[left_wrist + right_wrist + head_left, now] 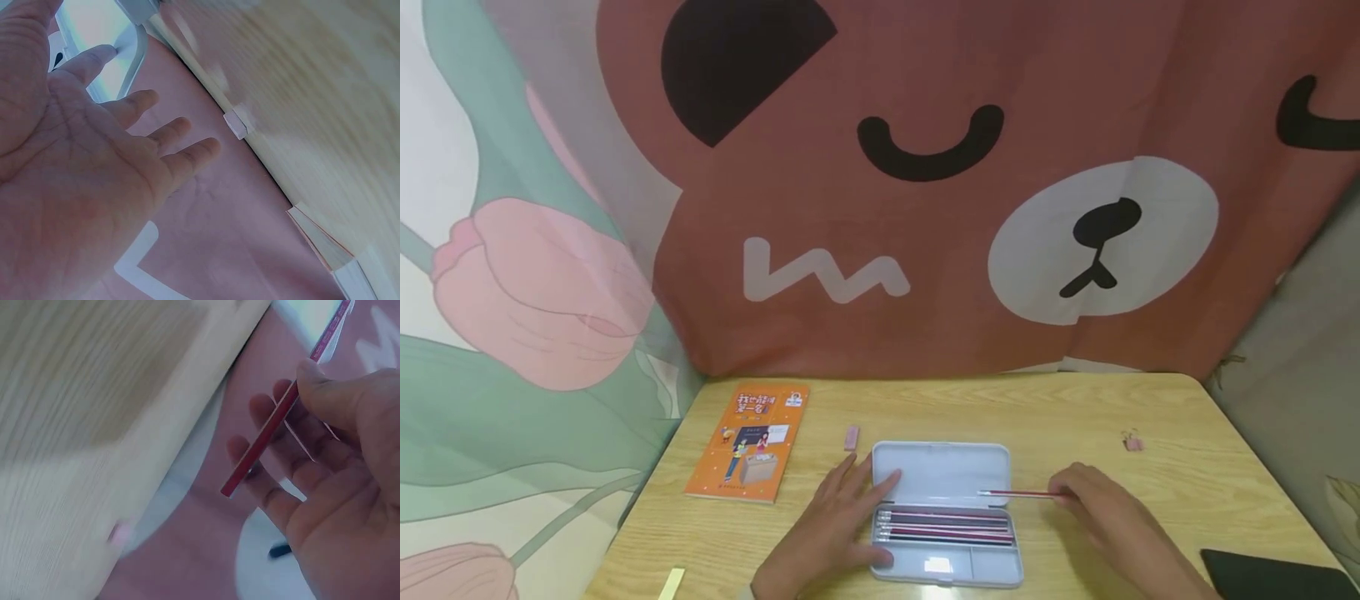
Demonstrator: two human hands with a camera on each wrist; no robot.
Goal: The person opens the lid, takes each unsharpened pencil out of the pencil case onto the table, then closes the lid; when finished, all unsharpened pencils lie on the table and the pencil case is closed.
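Observation:
An open pale grey pencil case [942,468] lies on the wooden table [1075,417], with several pencils [946,527] in its tray. My left hand [842,517] lies flat with straight fingers against the case's left side, its fingertips [106,53] touching the lid. My right hand [1093,500] pinches a red pencil [1022,494] between thumb and fingers and holds it level over the case's right edge. The right wrist view shows that red pencil [281,415] under my thumb.
An orange booklet [751,440] lies at the back left, and a small pink eraser [851,437] sits beside it. A pink clip [1132,442] rests at the right. A black object [1270,575] is at the near right corner, a yellow slip [672,583] at the near left.

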